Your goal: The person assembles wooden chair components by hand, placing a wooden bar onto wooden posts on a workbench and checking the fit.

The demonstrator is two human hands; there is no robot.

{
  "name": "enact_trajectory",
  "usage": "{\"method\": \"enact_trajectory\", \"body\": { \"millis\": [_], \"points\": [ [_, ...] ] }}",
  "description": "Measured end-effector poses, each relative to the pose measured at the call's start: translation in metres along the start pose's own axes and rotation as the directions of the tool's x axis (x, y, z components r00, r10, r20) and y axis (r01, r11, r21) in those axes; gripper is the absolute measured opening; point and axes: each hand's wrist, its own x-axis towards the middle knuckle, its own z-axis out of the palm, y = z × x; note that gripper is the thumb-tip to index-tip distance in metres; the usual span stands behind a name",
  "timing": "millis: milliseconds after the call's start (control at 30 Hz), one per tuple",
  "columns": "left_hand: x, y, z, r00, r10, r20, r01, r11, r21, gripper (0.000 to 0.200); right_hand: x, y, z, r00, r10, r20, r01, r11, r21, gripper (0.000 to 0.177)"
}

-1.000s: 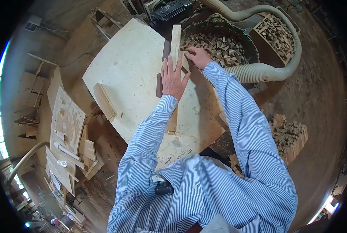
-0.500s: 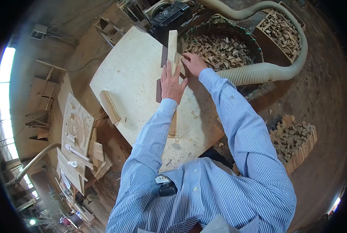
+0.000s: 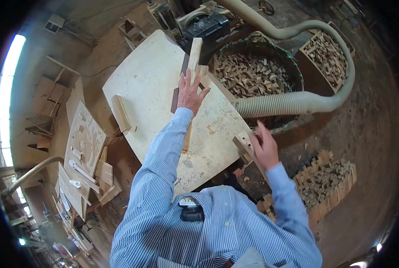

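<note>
My left hand [image 3: 190, 91] lies flat on the table with its fingers stretched out, their tips at a long wooden strip [image 3: 194, 54]. The strip runs beneath the hand and wrist, alongside a dark reddish-brown flat piece [image 3: 175, 99]. A small wooden block [image 3: 202, 70] sits against the strip's right side, just beyond my fingers. Off the table's right edge, my right hand [image 3: 265, 149] hangs with fingers apart and nothing seen in it. Beside it is a wooden bar with dark round holes [image 3: 246, 143].
A wide pale worktable [image 3: 146, 76] carries another wood piece [image 3: 120, 112] at its left edge. Beyond stand a dark motor [image 3: 204, 27] and a basket of wood offcuts [image 3: 253, 73]. A ribbed hose [image 3: 275, 105] curves round the right; a stack of blocks [image 3: 327, 187] stands on the floor.
My right hand has left the strip and moved down and right, past the table's edge. The small block it was beside now shows. My left hand stays on the strip.
</note>
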Motion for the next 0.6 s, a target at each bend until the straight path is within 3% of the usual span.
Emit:
{"method": "enact_trajectory", "body": {
  "millis": [33, 100, 200, 333, 400, 600],
  "points": [
    [0.006, -0.007, -0.001, 1.0, 0.004, 0.01, -0.004, 1.0, 0.001, 0.07, -0.025, 0.011, -0.003, 0.99, -0.128, -0.053, 0.119, 0.983, -0.143, 0.062],
    [0.016, -0.018, -0.003, 1.0, -0.006, 0.004, 0.006, 1.0, -0.006, 0.07, -0.067, 0.011, -0.016, 0.998, 0.028, 0.05, -0.011, 0.945, -0.327, 0.065],
    [0.036, -0.035, -0.004, 1.0, 0.0, -0.007, 0.0, 1.0, -0.007, 0.069, -0.096, 0.015, -0.008, 0.988, 0.137, 0.07, -0.088, 0.876, -0.474, 0.066],
    [0.061, -0.058, -0.005, 1.0, 0.013, -0.016, -0.013, 1.0, 0.019, 0.07, -0.071, 0.017, 0.007, 0.993, 0.121, 0.003, -0.107, 0.894, -0.436, 0.057],
    [0.073, -0.067, -0.008, 1.0, 0.014, -0.025, -0.014, 0.999, 0.032, 0.068, -0.045, 0.001, 0.013, 0.955, 0.282, 0.087, -0.206, 0.848, -0.488, 0.046],
    [0.111, -0.104, -0.008, 0.999, 0.022, -0.032, -0.021, 0.999, 0.047, 0.068, -0.007, -0.009, 0.043, 0.977, 0.212, 0.013, -0.174, 0.833, -0.526, 0.041]
  ]
}}
